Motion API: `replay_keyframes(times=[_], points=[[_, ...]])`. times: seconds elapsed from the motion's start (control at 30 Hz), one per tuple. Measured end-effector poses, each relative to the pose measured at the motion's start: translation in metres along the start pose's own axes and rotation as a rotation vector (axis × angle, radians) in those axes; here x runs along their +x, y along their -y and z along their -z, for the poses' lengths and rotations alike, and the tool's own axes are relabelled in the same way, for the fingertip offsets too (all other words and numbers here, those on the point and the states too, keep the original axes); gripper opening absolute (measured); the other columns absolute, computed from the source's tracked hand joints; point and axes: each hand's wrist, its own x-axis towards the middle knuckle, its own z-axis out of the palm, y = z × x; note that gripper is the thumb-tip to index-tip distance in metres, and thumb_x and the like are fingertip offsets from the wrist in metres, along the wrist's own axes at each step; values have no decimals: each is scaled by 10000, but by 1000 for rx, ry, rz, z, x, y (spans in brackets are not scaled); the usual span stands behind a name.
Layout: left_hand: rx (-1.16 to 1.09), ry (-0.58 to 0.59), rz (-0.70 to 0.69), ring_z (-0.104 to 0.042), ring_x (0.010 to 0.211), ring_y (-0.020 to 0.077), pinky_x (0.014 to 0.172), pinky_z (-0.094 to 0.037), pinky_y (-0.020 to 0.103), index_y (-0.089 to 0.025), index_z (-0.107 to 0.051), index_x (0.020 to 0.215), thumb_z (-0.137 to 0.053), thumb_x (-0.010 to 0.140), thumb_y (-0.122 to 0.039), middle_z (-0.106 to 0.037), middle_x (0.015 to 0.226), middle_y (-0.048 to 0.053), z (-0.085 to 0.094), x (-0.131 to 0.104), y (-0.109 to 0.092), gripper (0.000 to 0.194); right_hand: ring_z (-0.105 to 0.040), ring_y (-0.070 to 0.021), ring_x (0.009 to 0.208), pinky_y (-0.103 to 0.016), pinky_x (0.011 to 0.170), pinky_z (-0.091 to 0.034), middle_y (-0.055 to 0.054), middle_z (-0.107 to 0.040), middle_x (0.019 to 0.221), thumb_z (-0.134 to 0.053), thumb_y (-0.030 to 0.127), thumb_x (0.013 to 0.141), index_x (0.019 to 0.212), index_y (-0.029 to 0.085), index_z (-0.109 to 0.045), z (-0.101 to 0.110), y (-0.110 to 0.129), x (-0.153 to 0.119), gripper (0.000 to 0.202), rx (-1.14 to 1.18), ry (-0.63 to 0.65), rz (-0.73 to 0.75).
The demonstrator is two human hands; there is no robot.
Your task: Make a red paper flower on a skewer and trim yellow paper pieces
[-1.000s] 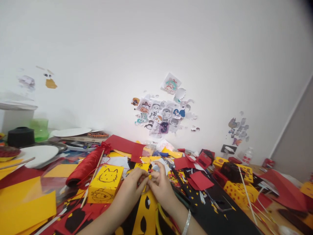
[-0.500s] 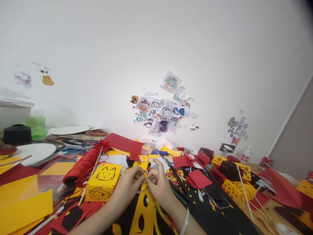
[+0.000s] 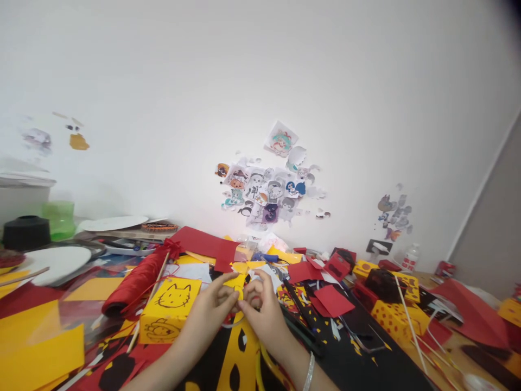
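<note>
Since half a second ago, the fingers of your left hand [image 3: 209, 308] are arching and stretching out more over the work, while the raised index finger of your right hand [image 3: 266, 314] is bending further inward. In the head view, you are keeping both sets of fingertips narrow and close together around a small yellow piece [image 3: 239, 293], which is sitting between your hands at the near middle. Your left thumb and fingers are pinching it; you are hiding too much of the right grip to tell whether that hand is holding it too. Below your hands, a yellow strip [image 3: 242, 363] with leaf-shaped openings is running toward you. To the left, a yellow box [image 3: 174, 296] with a cat drawing is standing near your left hand, and a red spool [image 3: 136, 279] is lying farther left. To the right, red sheets [image 3: 334, 300] are lying on a black surface [image 3: 345, 369], and a spotted yellow box [image 3: 396, 319] is standing beyond them.
</note>
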Motion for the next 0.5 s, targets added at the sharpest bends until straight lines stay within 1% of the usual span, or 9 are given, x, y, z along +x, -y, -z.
replay_keyframes(times=[0.03, 0.13, 0.23, 0.33, 0.4, 0.5], points=[[47, 6, 2, -617, 617, 183, 597, -479, 292, -183, -527, 877, -568, 649, -384, -606, 575, -34, -1, -2, -3, 307, -537, -106, 643, -258, 624, -471, 44, -511, 766, -527, 91, 728, 1173, 238, -295, 0, -1, 0, 523, -11, -1, -2], [226, 8, -6, -614, 656, 194, 596, -463, 277, -188, -568, 692, -527, 673, -389, -622, 600, 0, -3, -9, -13, 206, -555, -116, 655, -260, 627, -469, 37, -550, 771, -524, 78, 731, 1194, 236, -290, 1, -3, 0, 542, -51, 16, 7], [407, -27, -42, -578, 603, 184, 572, -438, 273, -201, -544, 605, -488, 692, -384, -599, 580, 1, -2, -12, -19, 210, -579, -138, 717, -285, 681, -476, 23, -584, 775, -527, 76, 737, 1197, 230, -325, 4, -4, 0, 526, -100, 42, 26], [566, -49, -88, -539, 587, 181, 573, -411, 275, -211, -495, 557, -447, 708, -379, -559, 563, 0, 1, -10, -16, 231, -578, -135, 689, -286, 680, -477, 36, -577, 728, -504, 53, 732, 1196, 228, -342, 5, -4, 0, 522, -146, 35, 37], [660, 0, -115, -512, 573, 175, 564, -386, 269, -215, -462, 530, -429, 716, -354, -532, 550, -3, 2, -9, -12, 235, -573, -132, 692, -285, 690, -474, 38, -565, 729, -482, 42, 730, 1203, 227, -327, 6, -3, 0, 531, -163, 18, 58], [760, 154, -125, -483, 555, 161, 545, -351, 257, -214, -424, 500, -420, 713, -298, -517, 548, -6, 2, -10, -6, 229, -557, -126, 713, -278, 701, -463, 29, -544, 760, -447, 53, 755, 1184, 222, -330, 5, -1, 0, 476, -176, 14, 105]])
